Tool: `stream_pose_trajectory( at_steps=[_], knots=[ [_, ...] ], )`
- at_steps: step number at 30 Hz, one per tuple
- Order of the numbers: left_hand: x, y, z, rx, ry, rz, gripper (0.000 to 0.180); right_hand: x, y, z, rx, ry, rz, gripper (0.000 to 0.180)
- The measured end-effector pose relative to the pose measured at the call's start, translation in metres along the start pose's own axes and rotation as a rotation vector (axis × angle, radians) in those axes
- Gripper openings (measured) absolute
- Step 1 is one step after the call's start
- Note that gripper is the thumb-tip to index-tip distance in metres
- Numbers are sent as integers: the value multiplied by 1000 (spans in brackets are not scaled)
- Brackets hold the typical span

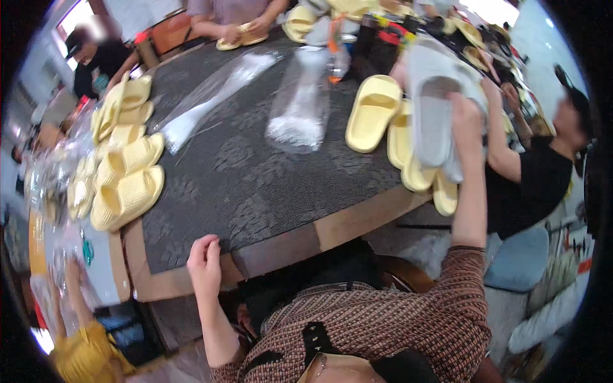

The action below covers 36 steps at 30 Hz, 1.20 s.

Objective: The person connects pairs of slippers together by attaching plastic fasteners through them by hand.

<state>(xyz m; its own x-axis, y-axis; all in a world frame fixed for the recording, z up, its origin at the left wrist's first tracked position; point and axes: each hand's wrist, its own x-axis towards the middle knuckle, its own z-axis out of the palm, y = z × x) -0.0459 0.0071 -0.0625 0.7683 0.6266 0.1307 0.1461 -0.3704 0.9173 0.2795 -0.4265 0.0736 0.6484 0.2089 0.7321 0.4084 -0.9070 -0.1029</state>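
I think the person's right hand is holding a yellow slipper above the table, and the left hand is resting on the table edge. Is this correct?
Not quite. In the head view, the slipper in the right hand is pale grey, not yellow; the yellow slippers lie beside and beneath it. The rest holds: the left hand rests on the edge of the table.

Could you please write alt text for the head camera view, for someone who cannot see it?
The person's right hand grips pale grey slippers above yellow slippers on a dark patterned table, while the left hand rests at the table's near edge. Clear plastic bags lie mid-table, and other people work around it.
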Motion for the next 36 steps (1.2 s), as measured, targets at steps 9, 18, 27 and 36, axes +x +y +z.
stream_pose_trajectory(
  at_steps=[9,18,27,36],
  knots=[
    [-3,1,-3,62,60,127,12,-2,72,30,24,-155,175,39],
    [28,-10,-40,252,157,284,16,-8,-84,26,487,-288,9,26],
    [171,-73,-182,850,664,31,64,-65,-186,26,791,-566,-184,16],
    [188,-77,-214,929,479,-318,76,-99,-196,27,849,-811,-208,17]
  ],
)
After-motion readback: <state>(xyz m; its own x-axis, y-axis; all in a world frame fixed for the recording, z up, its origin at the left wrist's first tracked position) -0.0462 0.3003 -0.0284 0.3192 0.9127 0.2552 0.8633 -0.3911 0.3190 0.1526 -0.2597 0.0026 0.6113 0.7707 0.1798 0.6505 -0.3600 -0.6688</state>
